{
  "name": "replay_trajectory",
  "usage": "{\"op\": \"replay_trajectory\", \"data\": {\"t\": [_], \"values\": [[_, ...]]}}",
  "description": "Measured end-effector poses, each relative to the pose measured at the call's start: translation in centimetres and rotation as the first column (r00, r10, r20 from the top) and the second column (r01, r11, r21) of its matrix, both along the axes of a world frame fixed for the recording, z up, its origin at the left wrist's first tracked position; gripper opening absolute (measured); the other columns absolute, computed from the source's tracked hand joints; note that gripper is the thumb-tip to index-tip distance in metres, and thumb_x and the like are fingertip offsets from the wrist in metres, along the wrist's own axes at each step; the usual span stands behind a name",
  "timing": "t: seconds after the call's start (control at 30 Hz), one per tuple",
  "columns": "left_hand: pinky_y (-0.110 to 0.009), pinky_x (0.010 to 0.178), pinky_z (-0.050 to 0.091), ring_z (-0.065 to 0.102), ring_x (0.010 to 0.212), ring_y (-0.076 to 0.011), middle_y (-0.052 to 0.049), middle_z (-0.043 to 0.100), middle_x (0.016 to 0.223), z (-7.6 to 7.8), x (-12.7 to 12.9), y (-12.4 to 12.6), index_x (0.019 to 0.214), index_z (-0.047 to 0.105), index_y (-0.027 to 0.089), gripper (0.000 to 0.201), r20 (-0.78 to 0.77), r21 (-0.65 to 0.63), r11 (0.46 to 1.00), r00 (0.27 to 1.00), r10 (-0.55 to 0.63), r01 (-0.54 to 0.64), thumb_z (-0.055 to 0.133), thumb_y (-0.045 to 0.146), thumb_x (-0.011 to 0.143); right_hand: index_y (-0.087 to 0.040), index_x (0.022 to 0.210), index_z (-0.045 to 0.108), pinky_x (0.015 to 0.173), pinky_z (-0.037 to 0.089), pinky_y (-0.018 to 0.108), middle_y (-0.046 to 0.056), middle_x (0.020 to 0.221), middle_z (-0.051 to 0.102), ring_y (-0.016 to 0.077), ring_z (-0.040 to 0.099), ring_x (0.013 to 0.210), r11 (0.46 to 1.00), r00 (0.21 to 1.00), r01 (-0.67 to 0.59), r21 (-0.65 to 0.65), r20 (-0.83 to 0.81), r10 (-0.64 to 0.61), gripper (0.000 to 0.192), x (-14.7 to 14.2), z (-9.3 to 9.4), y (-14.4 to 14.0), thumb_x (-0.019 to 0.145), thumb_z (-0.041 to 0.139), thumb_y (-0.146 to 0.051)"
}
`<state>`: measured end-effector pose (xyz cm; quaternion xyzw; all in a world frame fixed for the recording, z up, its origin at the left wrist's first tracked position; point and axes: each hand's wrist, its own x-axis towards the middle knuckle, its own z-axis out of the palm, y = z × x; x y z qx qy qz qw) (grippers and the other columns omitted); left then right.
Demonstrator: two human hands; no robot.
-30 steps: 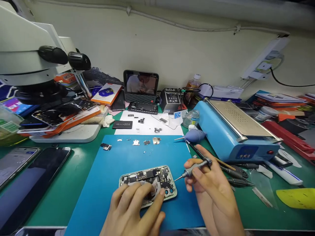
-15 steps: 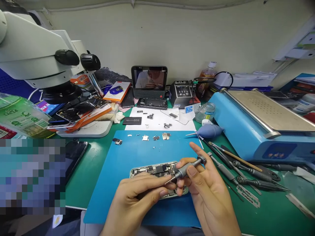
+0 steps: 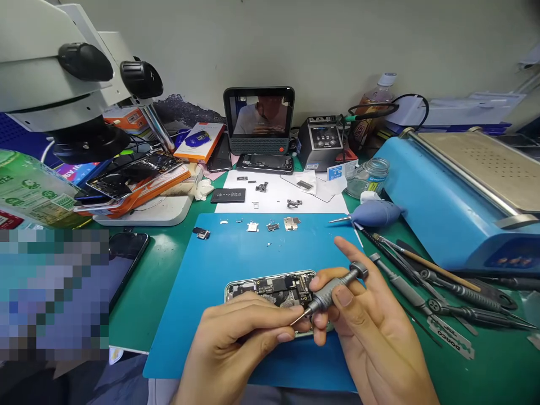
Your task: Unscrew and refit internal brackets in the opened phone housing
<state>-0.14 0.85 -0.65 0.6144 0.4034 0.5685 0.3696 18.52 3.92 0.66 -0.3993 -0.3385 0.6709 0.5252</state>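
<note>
Over a blue mat (image 3: 236,253), the right hand (image 3: 371,323) grips a screwdriver (image 3: 327,293) slanting down-left to the left hand (image 3: 240,332), whose hold is unclear, the opened phone (image 3: 270,286) lying behind both on the mat, long axis running sideways.

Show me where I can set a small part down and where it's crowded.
Bare: the blue mat left of the open phone and left hand, below the small dark part; also the green tabletop strip between mat and dark phone. Crowded: right of the mat, where brush, razor blade and other tools lie together.
</note>
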Motion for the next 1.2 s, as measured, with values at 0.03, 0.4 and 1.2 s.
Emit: {"op": "replay_trajectory", "data": {"t": [0.03,0.4,1.2], "values": [[-0.013,0.090,0.063,0.087,0.091,-0.0103,0.002,0.091,0.106,-0.02,0.00,0.02,0.127,0.087,0.033,0.024,0.007,0.006,1.000,1.000,-0.005,0.005,0.077,0.023,0.109,-0.036,0.162,0.048,0.060,0.065,0.024,0.001,0.100,0.076,0.0139,0.072,0.067,1.000,1.000,-0.004,0.004,-0.003,0.004,0.068,0.01,-0.09,0.01,0.102,0.081,-0.042],[-0.017,0.086,0.065,0.086,0.089,-0.0131,0.000,0.091,0.099,-0.39,-0.19,0.01,0.125,0.087,0.027,0.025,-0.020,0.037,0.999,1.000,-0.006,0.007,0.081,0.015,0.104,-0.038,0.162,0.047,0.058,0.064,0.021,-0.001,0.098,0.074,0.0122,0.071,0.064,0.999,1.000,-0.017,-0.029,0.002,0.017,0.068,-0.15,-0.15,0.09,0.103,0.080,-0.043],[-0.022,0.080,0.067,0.086,0.083,-0.0165,-0.004,0.091,0.098,0.14,-0.40,0.29,0.126,0.085,0.025,0.020,-0.088,0.063,0.998,0.996,-0.023,0.028,0.077,0.023,0.108,-0.037,0.160,0.049,0.058,0.069,0.029,0.001,0.095,0.079,0.0160,0.073,0.059,0.996,1.000,-0.011,-0.086,0.028,0.014,0.072,-0.03,0.32,0.15,0.098,0.085,-0.043]]}}
